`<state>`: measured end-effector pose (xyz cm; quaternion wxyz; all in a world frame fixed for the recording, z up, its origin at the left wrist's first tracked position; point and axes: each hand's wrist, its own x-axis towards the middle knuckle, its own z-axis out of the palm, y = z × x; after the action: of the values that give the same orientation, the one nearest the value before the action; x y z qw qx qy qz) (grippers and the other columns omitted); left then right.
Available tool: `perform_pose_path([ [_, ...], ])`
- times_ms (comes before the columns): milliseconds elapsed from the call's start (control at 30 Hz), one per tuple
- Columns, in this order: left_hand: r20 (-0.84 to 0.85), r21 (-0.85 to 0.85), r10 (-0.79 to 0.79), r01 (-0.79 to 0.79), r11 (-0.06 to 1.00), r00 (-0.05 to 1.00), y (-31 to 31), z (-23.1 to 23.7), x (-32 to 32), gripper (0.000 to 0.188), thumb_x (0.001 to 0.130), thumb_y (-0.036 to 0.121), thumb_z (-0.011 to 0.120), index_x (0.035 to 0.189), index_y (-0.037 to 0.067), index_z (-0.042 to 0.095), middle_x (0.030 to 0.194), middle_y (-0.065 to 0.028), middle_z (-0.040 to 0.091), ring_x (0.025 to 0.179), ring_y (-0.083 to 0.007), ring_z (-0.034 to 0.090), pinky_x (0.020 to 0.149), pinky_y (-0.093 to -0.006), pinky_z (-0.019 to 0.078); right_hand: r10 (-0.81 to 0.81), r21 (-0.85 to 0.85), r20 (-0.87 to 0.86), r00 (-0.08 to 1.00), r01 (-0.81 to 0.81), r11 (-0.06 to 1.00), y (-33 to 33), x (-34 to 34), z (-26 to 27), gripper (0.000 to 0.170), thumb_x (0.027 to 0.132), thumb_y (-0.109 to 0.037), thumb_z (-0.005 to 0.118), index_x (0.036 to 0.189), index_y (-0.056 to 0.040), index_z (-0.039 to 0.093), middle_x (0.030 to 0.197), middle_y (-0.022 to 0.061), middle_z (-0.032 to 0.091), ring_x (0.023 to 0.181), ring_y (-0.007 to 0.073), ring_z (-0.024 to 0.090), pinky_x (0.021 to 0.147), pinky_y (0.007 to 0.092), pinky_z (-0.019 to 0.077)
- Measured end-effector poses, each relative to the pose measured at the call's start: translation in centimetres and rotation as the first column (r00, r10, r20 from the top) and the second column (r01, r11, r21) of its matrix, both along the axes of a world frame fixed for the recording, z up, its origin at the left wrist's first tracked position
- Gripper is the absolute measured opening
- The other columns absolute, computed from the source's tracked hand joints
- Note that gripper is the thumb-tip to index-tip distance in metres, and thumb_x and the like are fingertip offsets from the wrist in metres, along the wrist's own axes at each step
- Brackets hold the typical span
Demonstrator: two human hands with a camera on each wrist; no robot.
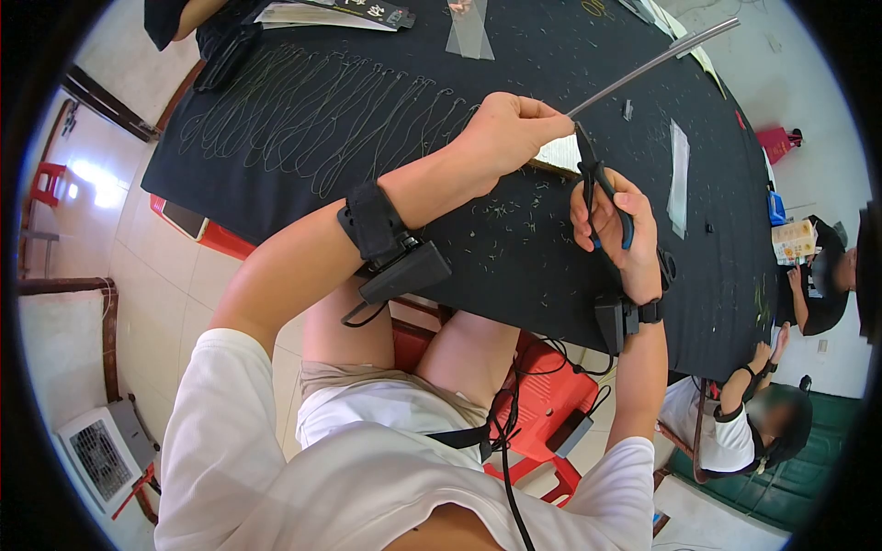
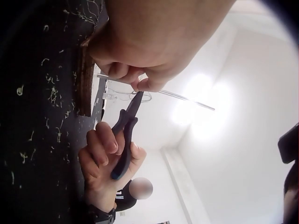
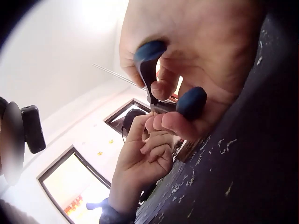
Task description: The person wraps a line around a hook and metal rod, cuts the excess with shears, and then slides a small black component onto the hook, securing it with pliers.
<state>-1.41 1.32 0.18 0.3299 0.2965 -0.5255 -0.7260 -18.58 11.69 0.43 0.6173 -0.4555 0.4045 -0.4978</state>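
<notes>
My left hand (image 1: pixel 514 133) reaches over the table with thumb and fingers pinched at a thin metal rod (image 1: pixel 657 66), which slants up and away from the fingertips. In the left wrist view, a fine clear loop of wire (image 2: pixel 147 97) shows right under those fingertips. My right hand (image 1: pixel 620 220) grips pliers (image 1: pixel 591 170) with dark handles and blue ends, fingers curled around the handles. The plier tips point at my left fingertips, close to the rod. A wooden block (image 2: pixel 85 86) with a white top (image 1: pixel 559 156) sits beneath, partly hidden by my left hand.
Rows of thin looped cords (image 1: pixel 303 119) lie on the black tablecloth (image 1: pixel 478 266). Wire clippings (image 1: pixel 501 211) are scattered near the block. A clear plastic strip (image 1: pixel 678 179) lies to the right. Other people sit along the right side, and a red stool (image 1: pixel 551 395) stands below.
</notes>
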Motion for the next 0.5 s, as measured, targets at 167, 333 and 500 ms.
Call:
perform_pose_path([
  [167,-0.009,-0.010,-0.004,0.004,1.000,1.000,-0.09,-0.03,-0.06,0.027,0.080,0.021,0.063,0.093,-0.002,0.064,0.060,0.0028,0.049,0.048,-0.0024,0.033,0.045,-0.0196,0.0224,0.009,0.004,0.028,1.000,-0.009,1.000,0.03,0.07,0.07,0.032,0.080,-0.037,0.052,0.069,-0.0089,0.040,0.072,0.0166,0.053,0.056,0.0157,0.051,0.042,0.0264,0.0431],
  [333,-0.012,-0.004,-0.001,0.001,1.000,1.000,-0.21,-0.12,-0.07,0.026,0.080,0.021,0.063,0.093,-0.002,0.065,0.060,0.0027,0.050,0.049,-0.0023,0.033,0.045,-0.0198,0.0229,0.002,0.013,0.040,0.999,-0.002,1.000,-0.02,0.36,0.12,0.033,0.079,-0.037,0.054,0.068,-0.0091,0.040,0.071,0.0137,0.051,0.057,0.0152,0.050,0.041,0.0264,0.0417],
  [500,-0.008,-0.004,-0.012,0.012,1.000,1.000,-0.24,0.05,-0.01,0.025,0.080,0.020,0.063,0.093,-0.002,0.065,0.060,0.0028,0.050,0.049,-0.0024,0.033,0.045,-0.0199,0.0230,0.008,0.035,0.091,0.996,-0.011,0.999,-0.01,0.39,0.11,0.033,0.079,-0.037,0.055,0.067,-0.0095,0.040,0.069,0.0105,0.049,0.057,0.0146,0.049,0.040,0.0256,0.0408],
])
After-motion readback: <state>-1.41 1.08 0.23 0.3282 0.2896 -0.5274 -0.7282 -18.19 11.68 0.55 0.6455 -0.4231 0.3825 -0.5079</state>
